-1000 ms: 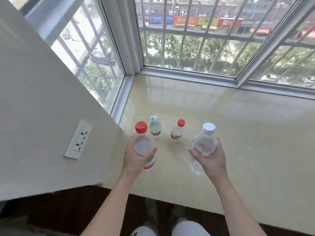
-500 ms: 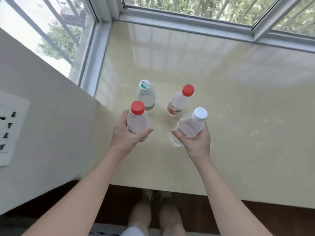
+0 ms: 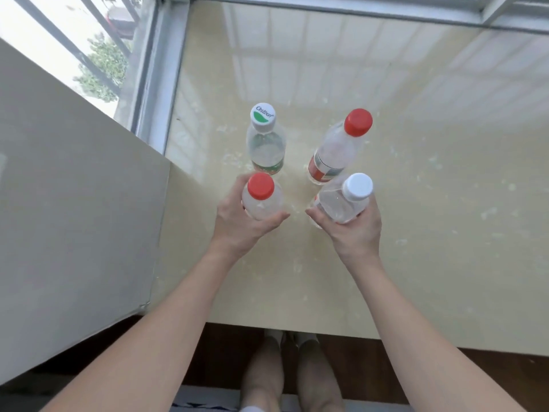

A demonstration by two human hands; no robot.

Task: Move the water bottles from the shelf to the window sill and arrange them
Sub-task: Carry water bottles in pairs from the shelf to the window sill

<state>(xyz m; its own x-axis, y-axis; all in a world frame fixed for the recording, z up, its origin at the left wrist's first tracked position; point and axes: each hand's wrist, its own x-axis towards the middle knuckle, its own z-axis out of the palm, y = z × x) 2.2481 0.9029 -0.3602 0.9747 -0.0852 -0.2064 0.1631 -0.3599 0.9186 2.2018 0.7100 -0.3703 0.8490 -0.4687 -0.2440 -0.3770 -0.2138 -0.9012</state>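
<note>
Two clear bottles stand on the beige window sill: one with a green-and-white cap at the back left, one with a red cap at the back right. My left hand grips a second red-capped bottle just in front of the green-capped one. My right hand holds a white-capped bottle in front of the back red-capped one. Whether the two held bottles touch the sill is hidden by my hands.
A cream wall juts in at the left, close to my left hand. The window frame runs along the sill's left and far sides. The sill's front edge lies near my legs and the dark floor.
The view has tilted down and closer to the sill. Both hands have carried their bottles forward and down, right behind the two standing ones; the white-capped bottle is now more upright.
</note>
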